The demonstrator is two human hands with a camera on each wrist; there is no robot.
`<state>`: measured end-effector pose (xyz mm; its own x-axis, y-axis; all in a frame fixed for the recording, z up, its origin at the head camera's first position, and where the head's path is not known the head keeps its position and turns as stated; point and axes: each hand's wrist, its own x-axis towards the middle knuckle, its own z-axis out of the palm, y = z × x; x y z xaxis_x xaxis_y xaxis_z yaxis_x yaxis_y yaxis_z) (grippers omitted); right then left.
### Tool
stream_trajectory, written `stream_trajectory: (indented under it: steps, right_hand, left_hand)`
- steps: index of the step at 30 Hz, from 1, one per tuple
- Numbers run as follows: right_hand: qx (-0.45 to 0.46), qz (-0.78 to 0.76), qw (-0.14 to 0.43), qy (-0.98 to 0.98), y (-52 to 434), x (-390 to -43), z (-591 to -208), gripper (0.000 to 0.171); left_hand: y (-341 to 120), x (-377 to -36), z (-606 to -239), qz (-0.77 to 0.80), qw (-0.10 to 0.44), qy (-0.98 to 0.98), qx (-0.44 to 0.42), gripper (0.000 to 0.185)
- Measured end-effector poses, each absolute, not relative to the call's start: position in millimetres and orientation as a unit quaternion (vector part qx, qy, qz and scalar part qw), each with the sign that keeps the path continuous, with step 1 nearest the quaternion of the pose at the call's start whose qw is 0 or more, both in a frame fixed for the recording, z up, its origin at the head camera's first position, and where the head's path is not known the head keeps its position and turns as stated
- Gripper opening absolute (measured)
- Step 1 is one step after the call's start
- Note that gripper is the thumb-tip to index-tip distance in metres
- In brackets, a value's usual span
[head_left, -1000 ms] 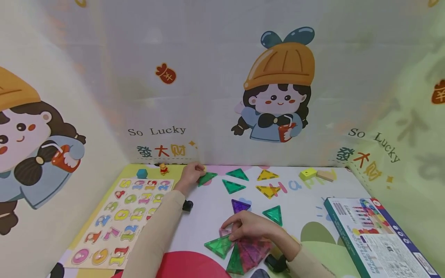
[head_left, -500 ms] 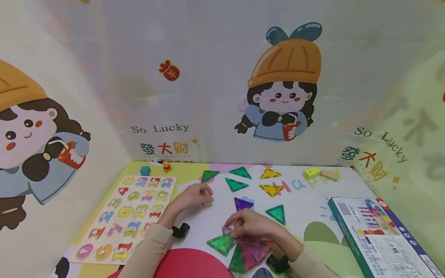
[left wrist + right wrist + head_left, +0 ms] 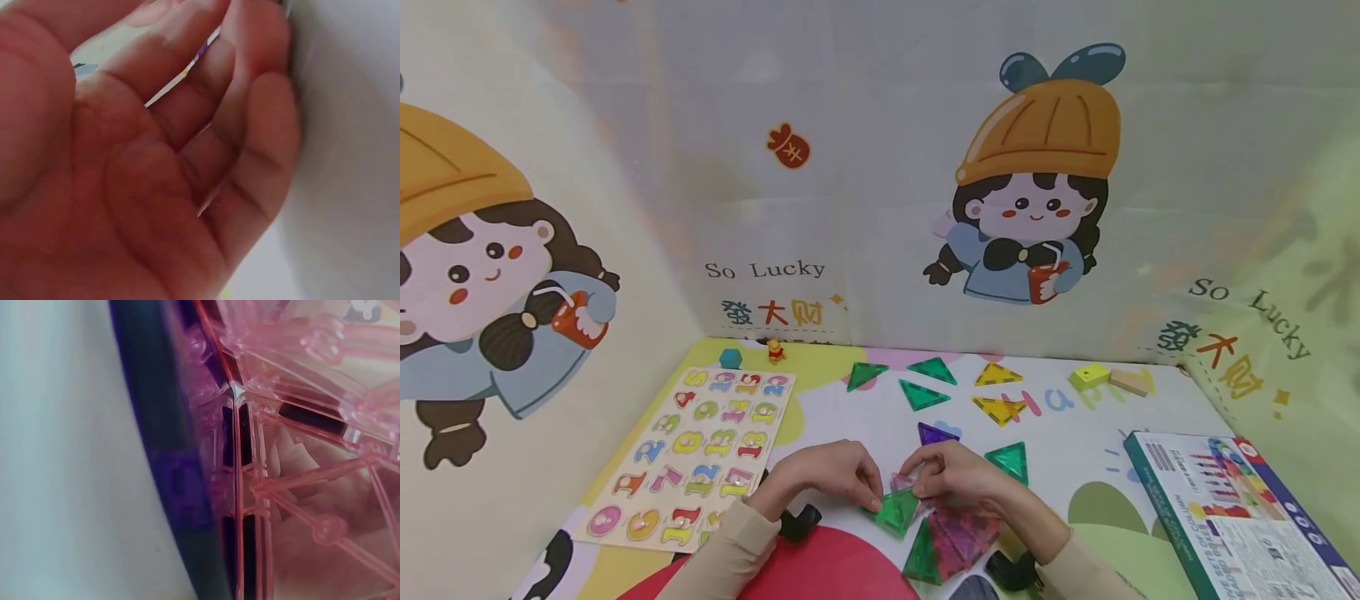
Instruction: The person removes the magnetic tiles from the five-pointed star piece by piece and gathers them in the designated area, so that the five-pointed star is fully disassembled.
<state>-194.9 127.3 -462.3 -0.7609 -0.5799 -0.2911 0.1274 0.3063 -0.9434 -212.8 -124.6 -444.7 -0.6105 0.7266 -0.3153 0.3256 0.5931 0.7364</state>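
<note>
Visibly, left fingers (image 3: 868, 490) pinch a green tile (image 3: 897, 512); right fingers (image 3: 928, 457) curl, their hold hidden.

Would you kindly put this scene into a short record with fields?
Left hand: fingertips at the corner of a green tile
Right hand: holds pink tiles
Far green triangles: three
Yellow triangles: two
Purple triangle: one, beyond the right hand
Left side: number board
Right side: flat box

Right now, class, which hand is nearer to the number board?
Left. The left hand is just right of the number board; the right hand is farther right, at the pink tiles.
</note>
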Motion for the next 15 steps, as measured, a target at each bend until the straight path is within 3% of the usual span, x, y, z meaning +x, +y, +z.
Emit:
stream_trajectory:
  steps: [15]
  right_hand:
    - [-0.174,-0.530,0.301,0.773,129.7,-194.2,-457.8,0.032]
  left_hand:
    - [-132.6,-226.9,-453.3,0.345,0.274,0.845,0.304,0.007]
